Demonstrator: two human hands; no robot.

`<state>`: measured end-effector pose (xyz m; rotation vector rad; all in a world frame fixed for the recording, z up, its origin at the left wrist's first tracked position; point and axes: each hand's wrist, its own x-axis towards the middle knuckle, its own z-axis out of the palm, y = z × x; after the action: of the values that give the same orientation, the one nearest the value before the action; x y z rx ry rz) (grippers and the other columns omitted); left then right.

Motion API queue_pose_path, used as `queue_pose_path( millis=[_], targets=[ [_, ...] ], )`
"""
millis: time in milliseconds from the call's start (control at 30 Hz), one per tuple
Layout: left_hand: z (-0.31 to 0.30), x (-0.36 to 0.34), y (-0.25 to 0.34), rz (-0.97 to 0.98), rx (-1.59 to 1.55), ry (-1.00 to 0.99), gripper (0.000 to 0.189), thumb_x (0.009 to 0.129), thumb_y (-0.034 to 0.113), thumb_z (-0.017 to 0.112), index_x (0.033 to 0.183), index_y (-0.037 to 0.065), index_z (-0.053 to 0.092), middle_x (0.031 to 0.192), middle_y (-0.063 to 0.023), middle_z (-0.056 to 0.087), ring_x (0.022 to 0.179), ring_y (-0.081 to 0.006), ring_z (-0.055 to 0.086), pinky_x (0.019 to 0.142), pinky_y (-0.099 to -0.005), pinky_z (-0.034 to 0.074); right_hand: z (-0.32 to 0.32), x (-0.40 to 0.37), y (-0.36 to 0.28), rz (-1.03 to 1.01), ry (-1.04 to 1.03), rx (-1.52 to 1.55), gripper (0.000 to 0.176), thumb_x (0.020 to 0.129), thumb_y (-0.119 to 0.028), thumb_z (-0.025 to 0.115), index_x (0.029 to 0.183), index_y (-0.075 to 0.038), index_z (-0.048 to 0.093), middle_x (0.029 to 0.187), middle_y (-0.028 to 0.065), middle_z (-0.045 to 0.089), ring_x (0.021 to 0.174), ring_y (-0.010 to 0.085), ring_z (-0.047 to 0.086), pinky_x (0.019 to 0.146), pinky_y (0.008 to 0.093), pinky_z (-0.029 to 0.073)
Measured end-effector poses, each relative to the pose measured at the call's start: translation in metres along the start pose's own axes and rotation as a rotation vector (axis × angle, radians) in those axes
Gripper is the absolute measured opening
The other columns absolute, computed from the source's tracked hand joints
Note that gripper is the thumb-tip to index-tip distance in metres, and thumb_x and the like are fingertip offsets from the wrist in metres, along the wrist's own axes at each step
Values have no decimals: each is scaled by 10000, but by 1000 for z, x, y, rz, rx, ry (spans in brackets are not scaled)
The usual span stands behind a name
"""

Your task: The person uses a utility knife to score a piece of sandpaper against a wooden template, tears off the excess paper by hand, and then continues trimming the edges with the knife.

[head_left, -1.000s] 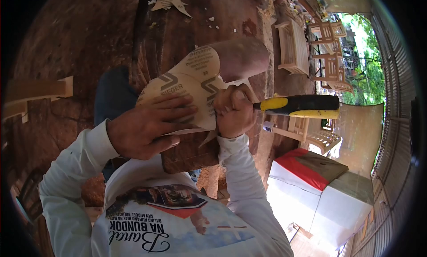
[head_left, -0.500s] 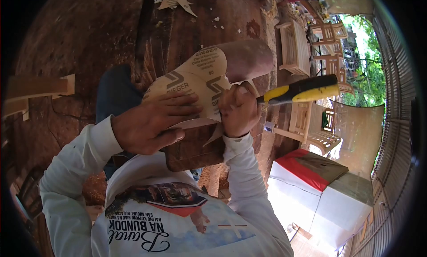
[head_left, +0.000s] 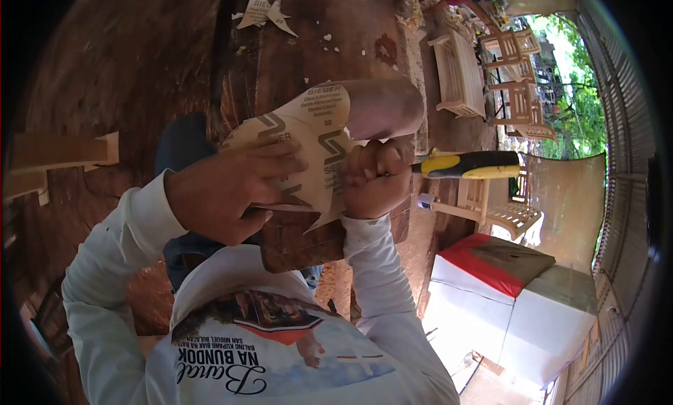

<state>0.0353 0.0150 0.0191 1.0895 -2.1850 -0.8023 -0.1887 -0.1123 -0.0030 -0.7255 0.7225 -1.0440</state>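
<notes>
The right hand (head_left: pixel 377 186) clenches the yellow-and-black tool (head_left: pixel 468 165); beside it, the spread left hand (head_left: pixel 228 188) should pin the sandpaper (head_left: pixel 313 133) flat.

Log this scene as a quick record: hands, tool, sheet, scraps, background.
Left hand: fingers spread on the sheet
Right hand: closed in a fist around the tool
Tool: black-and-yellow handle sticking out rightward; working end hidden
Sheet: abrasive paper printed SIEGER
Scraps: pointed paper pieces, apart from both hands
Background: wooden chairs
</notes>
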Motion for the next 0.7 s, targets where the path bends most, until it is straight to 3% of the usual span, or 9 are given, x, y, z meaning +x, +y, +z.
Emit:
queue_pose_path(
  millis=[200,700],
  targets=[
    [10,-2,12,-135,16,50,664,650,48,710,1312,101,706,1603,-233,478,1555,-465,352,1306,-646,194,-6,1,8,-82,-230,20,328,948,-240,586,724,-128,374,610,7,349,501,132,303,484,320,291],
    [18,-5,4,-136,-32,43,652,754,12,704,1398,91,646,1673,-218,393,1601,-452,269,1321,-621,146,-2,2,12,-126,-211,25,305,959,-230,594,752,-114,403,618,10,362,513,129,326,497,307,306]
  ],
)
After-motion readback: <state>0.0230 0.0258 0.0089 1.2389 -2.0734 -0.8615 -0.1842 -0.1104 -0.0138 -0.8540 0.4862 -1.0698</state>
